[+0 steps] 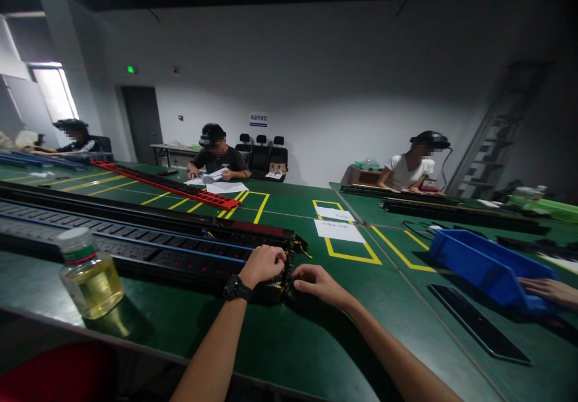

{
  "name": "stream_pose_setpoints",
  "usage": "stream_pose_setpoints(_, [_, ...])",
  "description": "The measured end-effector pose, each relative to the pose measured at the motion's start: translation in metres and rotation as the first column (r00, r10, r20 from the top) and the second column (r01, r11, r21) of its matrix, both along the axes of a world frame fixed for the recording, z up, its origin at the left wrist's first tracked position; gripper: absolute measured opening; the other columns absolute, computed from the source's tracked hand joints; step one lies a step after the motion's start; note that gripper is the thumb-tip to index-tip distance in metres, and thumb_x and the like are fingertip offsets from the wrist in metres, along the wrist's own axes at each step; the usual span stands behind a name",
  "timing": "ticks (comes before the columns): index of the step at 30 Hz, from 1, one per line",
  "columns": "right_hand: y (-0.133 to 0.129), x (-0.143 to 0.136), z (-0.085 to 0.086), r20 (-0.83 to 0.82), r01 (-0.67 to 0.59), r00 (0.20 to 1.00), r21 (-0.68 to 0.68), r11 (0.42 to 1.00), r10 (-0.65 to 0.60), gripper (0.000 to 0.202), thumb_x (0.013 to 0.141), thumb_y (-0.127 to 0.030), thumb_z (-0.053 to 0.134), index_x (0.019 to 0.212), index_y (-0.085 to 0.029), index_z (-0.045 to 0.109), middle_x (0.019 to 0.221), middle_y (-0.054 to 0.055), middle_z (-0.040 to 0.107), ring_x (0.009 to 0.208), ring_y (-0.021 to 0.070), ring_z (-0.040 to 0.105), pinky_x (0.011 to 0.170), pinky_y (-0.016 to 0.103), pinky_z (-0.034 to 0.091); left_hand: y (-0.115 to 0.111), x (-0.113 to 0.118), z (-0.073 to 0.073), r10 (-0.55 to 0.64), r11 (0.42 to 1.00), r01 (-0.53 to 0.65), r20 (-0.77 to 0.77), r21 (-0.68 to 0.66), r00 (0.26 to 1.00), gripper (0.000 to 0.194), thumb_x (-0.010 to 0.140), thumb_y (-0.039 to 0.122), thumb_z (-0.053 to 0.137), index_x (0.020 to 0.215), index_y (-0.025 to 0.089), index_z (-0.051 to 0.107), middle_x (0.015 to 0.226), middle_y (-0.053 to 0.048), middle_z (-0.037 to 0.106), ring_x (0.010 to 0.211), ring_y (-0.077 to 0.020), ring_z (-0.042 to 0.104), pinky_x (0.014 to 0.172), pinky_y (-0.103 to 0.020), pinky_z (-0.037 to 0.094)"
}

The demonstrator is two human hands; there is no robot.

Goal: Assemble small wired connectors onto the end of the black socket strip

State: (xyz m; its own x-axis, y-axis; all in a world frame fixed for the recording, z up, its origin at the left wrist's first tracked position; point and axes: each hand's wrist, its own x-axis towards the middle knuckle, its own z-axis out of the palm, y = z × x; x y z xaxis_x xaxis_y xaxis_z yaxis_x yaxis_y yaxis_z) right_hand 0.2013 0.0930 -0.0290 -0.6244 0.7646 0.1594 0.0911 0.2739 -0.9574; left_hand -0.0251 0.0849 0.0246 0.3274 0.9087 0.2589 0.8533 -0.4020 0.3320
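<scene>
A long black unit (171, 256) with rows of red-dotted sockets and blue strips lies across the table. My left hand (264, 265), a dark watch at its wrist, rests over the unit's right end with its fingers curled closed. What those fingers grip is hidden. My right hand (320, 284) is just beyond that end, thumb and fingers bent together at a small dark part among wires. I cannot make out what it pinches. Yellow wires (303, 248) stick out from the end, behind my hands.
A bottle of yellow liquid (93, 278) stands near the table's front edge. To the right are a blue bin (478, 263), touched by another person's hand (551, 290), and a dark flat tablet-like slab (478, 324). Paper sheets (338, 231) and a red frame (217, 198) lie farther back. Co-workers sit opposite.
</scene>
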Motion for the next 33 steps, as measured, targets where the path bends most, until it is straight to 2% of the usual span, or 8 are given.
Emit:
stream_pose_setpoints(13, [0.003, 0.015, 0.023, 0.036, -0.138, 0.99, -0.04, 0.99, 0.139, 0.043, 0.075, -0.056, 0.084, 0.085, -0.015, 0.077, 0.08, 0.003, 0.072, 0.072, 0.0153, 0.061, 0.069, 0.027, 0.048, 0.008, -0.001, 0.002, -0.015, 0.999, 0.015, -0.022, -0.029, 1.0, 0.025, 0.089, 0.02, 0.057, 0.098, 0.024, 0.08, 0.099, -0.003, 0.082, 0.09, -0.0193, 0.074, 0.084, -0.027, 0.052])
stream_pose_setpoints(16, [0.014, 0.03, 0.023, 0.044, -0.051, 0.998, -0.014, 0.999, 0.052, 0.036, 0.076, -0.051, 0.082, 0.082, -0.015, 0.077, 0.073, 0.002, 0.068, 0.064, 0.0135, 0.056, 0.061, 0.026, 0.043, 0.008, -0.001, 0.003, -0.021, 0.999, 0.021, -0.012, -0.036, 1.0, 0.026, 0.089, 0.019, 0.057, 0.098, 0.024, 0.08, 0.098, -0.002, 0.082, 0.088, -0.0186, 0.073, 0.083, -0.026, 0.051])
stream_pose_setpoints(20, [0.038, 0.061, 0.016, 0.119, 0.232, 0.964, 0.049, 0.971, -0.236, 0.023, 0.077, -0.038, 0.076, 0.076, -0.016, 0.076, 0.068, 0.002, 0.067, 0.059, 0.0131, 0.052, 0.056, 0.025, 0.037, 0.008, -0.002, 0.004, -0.015, 0.999, 0.015, -0.012, -0.037, 1.0, 0.024, 0.089, 0.02, 0.058, 0.096, 0.023, 0.08, 0.099, -0.003, 0.082, 0.088, -0.0183, 0.073, 0.08, -0.025, 0.05])
stream_pose_setpoints(23, [0.054, 0.085, 0.008, 0.209, 0.491, 0.834, 0.142, 0.859, -0.511, 0.017, 0.078, -0.03, 0.071, 0.07, -0.016, 0.075, 0.067, 0.005, 0.067, 0.06, 0.0154, 0.055, 0.058, 0.027, 0.037, 0.009, -0.002, 0.004, -0.018, 0.999, 0.018, -0.004, -0.033, 1.0, 0.024, 0.089, 0.019, 0.057, 0.096, 0.024, 0.08, 0.098, -0.002, 0.082, 0.09, -0.0188, 0.074, 0.08, -0.025, 0.05])
stream_pose_setpoints(26, [0.06, 0.1, 0.0, 0.354, 0.704, 0.522, 0.335, 0.626, -0.776, 0.018, 0.083, -0.027, 0.067, 0.069, -0.017, 0.074, 0.07, 0.008, 0.069, 0.064, 0.0199, 0.06, 0.061, 0.03, 0.037, 0.009, -0.003, 0.004, -0.028, 0.999, 0.027, -0.008, -0.026, 1.0, 0.025, 0.089, 0.02, 0.056, 0.097, 0.024, 0.079, 0.098, -0.002, 0.082, 0.092, -0.0198, 0.074, 0.082, -0.026, 0.05])
stream_pose_setpoints(28, [0.059, 0.104, -0.003, 0.423, 0.743, 0.325, 0.439, 0.505, -0.846, 0.02, 0.088, -0.029, 0.064, 0.076, -0.018, 0.076, 0.076, 0.011, 0.071, 0.069, 0.0228, 0.063, 0.063, 0.032, 0.037, 0.01, -0.003, 0.004, -0.027, 0.999, 0.027, -0.012, -0.024, 1.0, 0.025, 0.089, 0.02, 0.056, 0.097, 0.024, 0.079, 0.098, -0.002, 0.082, 0.093, -0.0203, 0.074, 0.083, -0.027, 0.05])
stream_pose_setpoints(30, [0.054, 0.102, -0.001, 0.463, 0.726, 0.224, 0.508, 0.464, -0.857, 0.022, 0.093, -0.029, 0.06, 0.086, -0.017, 0.078, 0.087, 0.015, 0.072, 0.075, 0.0248, 0.065, 0.065, 0.033, 0.037, 0.01, -0.003, 0.003, -0.027, 0.999, 0.027, -0.006, -0.024, 1.0, 0.025, 0.089, 0.021, 0.056, 0.097, 0.024, 0.079, 0.098, -0.002, 0.082, 0.092, -0.0201, 0.074, 0.082, -0.027, 0.05])
stream_pose_setpoints(33, [0.042, 0.087, 0.013, 0.411, 0.647, 0.188, 0.631, 0.428, -0.892, 0.024, 0.097, -0.028, 0.057, 0.104, -0.016, 0.077, 0.107, 0.018, 0.07, 0.083, 0.0246, 0.065, 0.066, 0.032, 0.038, 0.009, -0.003, 0.003, -0.024, 0.999, 0.024, 0.011, -0.029, 1.0, 0.024, 0.089, 0.021, 0.056, 0.096, 0.024, 0.079, 0.097, -0.002, 0.081, 0.09, -0.0192, 0.074, 0.081, -0.026, 0.049])
